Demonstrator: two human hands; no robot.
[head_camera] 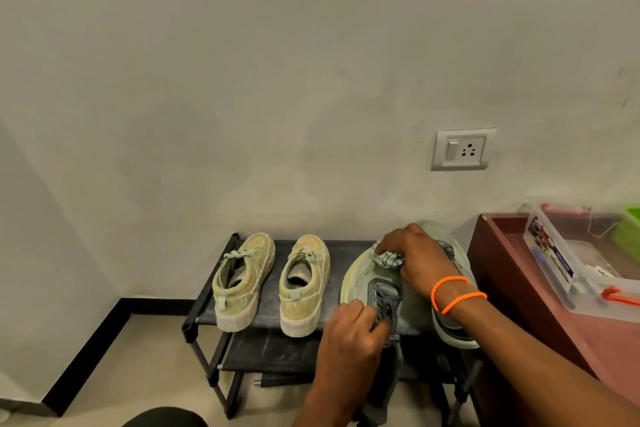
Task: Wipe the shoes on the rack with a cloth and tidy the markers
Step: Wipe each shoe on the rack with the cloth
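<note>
Shoes on the rack (202, 305): the grey sneaker (360, 274) at the right end of the top shelf is being wiped. The right hand (420, 258) has its grip closed on a bunched cloth (389, 259) pressed against the toe, while the left hand (349, 329) is closed around the laces and tongue to steady the sneaker. A tan pair (273, 282) stands toward the left end, heels outward (whether wiped yet, I cannot tell). Markers seem untouched; they may lie in the clear box (568, 267) on the maroon bench (502, 253) just right of the rack. Behind is a plain wall with a socket (462, 149); the floor is pale.
</note>
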